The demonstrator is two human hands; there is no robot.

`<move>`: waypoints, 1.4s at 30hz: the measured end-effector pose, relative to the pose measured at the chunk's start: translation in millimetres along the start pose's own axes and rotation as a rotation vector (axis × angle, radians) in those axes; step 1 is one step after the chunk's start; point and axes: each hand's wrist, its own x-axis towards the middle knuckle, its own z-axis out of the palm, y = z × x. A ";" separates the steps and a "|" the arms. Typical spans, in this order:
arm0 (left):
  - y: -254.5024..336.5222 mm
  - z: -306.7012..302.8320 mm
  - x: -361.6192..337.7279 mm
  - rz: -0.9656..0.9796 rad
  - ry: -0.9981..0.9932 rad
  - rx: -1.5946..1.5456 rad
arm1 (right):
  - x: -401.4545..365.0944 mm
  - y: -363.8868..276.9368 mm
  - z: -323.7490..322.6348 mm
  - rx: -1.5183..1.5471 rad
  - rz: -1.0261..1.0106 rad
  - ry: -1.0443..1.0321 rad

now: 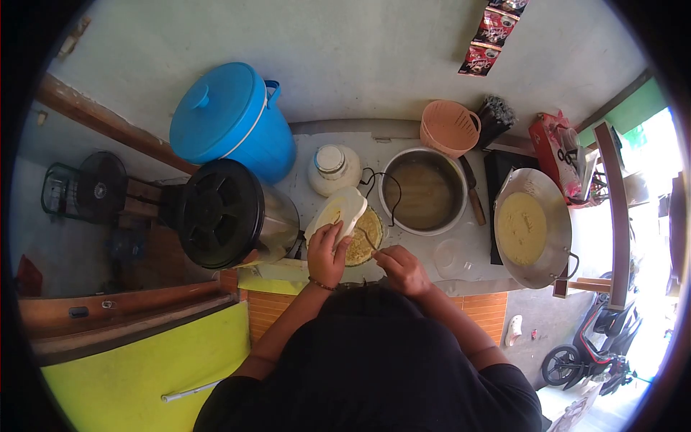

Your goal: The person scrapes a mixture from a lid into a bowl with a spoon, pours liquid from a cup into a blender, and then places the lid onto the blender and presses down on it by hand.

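My left hand (327,253) is closed on the rim of a white bowl (348,207), which is tilted and has a little yellowish residue inside. Just below it sits a round container of pale yellow, lumpy mixture (358,250), partly covered by the bowl and my hands. A thin metal spoon (368,240) is in my right hand (404,271), its far end down in the mixture; the tip is hidden, so it might be a fork. Behind the bowl stands a white jar (335,170) with a round lid.
A metal pot of cloudy liquid (425,191) and a knife (473,189) lie to the right, then a wok of yellow batter (522,227). A pink basket (449,128) stands behind. On the left are a blue lidded bucket (237,119) and a black-lidded metal container (223,212).
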 end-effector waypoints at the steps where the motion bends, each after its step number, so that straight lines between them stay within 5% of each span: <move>1: -0.9 -0.2 0.1 0.010 0.002 0.000 | -4.7 3.8 3.1 -0.012 0.006 -0.034; 8: -2.8 -2.7 -0.7 0.015 -0.014 -0.007 | -23.2 18.2 19.4 -0.006 0.128 -0.087; 14: -0.7 -2.2 -5.6 0.047 -0.058 0.008 | -24.6 30.6 42.8 0.168 0.478 0.141; 26: -7.2 8.4 -18.5 0.170 -0.096 0.062 | -24.1 43.6 21.9 0.053 0.266 0.072; 29: -6.4 5.3 -12.5 0.143 -0.058 0.050 | -30.6 37.1 21.1 0.180 0.479 0.235; 32: -7.5 0.8 -6.9 0.112 -0.035 0.038 | -39.7 46.3 23.8 0.741 0.755 0.582; 36: -10.8 -3.5 -2.0 0.092 0.004 0.018 | -37.0 65.2 12.3 0.894 0.790 0.900; 42: -18.6 -8.2 8.0 0.068 0.068 -0.006 | -55.9 97.4 19.2 0.890 0.978 0.918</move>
